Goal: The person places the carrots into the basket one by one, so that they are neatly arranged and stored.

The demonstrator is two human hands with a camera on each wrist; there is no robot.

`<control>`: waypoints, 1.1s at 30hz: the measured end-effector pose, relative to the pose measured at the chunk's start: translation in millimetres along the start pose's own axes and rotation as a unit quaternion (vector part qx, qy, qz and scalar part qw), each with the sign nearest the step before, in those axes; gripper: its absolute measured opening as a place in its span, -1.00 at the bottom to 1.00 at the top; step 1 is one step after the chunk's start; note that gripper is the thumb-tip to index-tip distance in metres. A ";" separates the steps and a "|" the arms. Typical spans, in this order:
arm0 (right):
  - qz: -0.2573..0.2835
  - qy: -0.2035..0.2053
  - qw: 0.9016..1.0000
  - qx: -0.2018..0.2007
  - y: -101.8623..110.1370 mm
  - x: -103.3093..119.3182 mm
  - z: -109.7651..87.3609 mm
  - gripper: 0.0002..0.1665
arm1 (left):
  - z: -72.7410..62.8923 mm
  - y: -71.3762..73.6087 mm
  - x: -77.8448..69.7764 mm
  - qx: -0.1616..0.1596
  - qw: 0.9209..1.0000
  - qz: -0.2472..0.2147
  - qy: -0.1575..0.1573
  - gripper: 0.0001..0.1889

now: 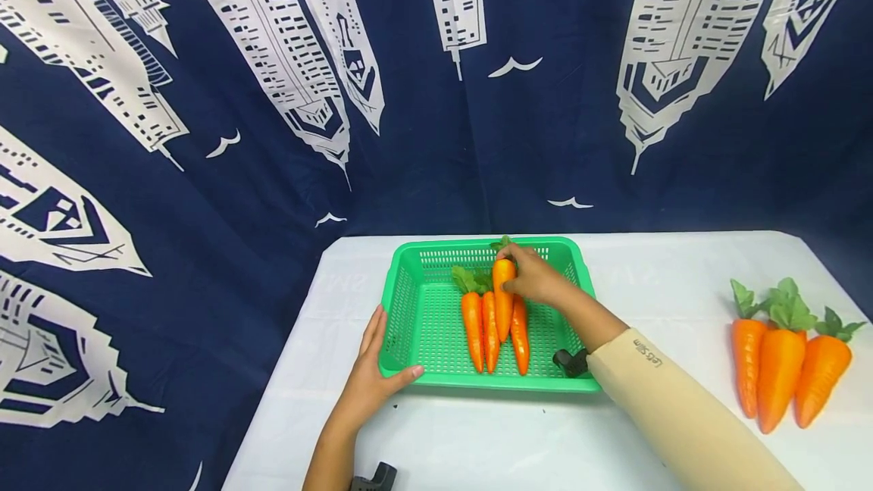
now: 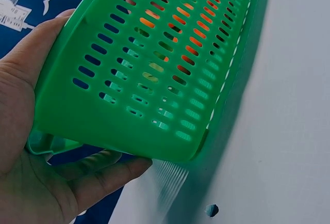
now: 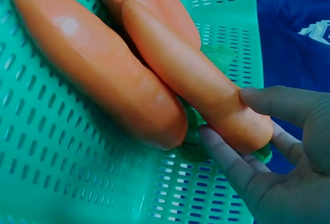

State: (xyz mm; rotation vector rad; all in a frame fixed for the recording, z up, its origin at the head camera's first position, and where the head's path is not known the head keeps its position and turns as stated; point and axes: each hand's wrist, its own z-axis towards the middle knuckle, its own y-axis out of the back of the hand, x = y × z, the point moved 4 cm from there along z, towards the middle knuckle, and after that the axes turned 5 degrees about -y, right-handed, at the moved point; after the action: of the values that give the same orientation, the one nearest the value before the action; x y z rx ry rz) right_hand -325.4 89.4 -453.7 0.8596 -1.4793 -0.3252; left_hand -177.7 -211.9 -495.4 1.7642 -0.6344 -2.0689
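Observation:
A green plastic basket (image 1: 436,381) stands on the white table. My left hand (image 1: 371,385) holds its front left corner, thumb at the front wall and fingers along the left side. The left wrist view shows that hand (image 2: 41,131) about the basket's slotted wall (image 2: 129,126). In the basket, my right hand (image 1: 535,275) grips a toy carrot (image 1: 503,301) near its leafy top. Up close, the thumb and fingers of the right hand (image 3: 289,146) pinch this carrot (image 3: 191,74). Beside it lie three more carrots, one at the left (image 1: 472,332) and one at the right (image 1: 520,336).
Three larger carrots (image 1: 780,377) with green leaves lie together on the white table (image 1: 668,271) at the right, outside the basket. A dark blue cloth (image 1: 423,173) with white buildings hangs behind the table and at its left.

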 end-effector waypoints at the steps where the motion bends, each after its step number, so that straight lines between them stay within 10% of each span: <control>1: -0.004 0.002 1.000 0.002 -1.3 -0.4 0.8 -0.44 | -0.2 0.2 -0.1 -0.001 1.000 0.002 -0.003 0.23; 33: -0.054 0.016 0.994 0.089 -23.4 -17.7 3.5 -0.38 | -0.8 -0.9 0.8 0.001 1.000 0.000 -0.007 0.22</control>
State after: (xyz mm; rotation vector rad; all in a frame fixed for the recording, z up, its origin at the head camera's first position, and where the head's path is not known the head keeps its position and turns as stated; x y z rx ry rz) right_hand -323.6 84.4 -482.8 1.0854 -1.4500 -0.2620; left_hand -177.1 -211.6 -496.7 1.7537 -0.6402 -2.0830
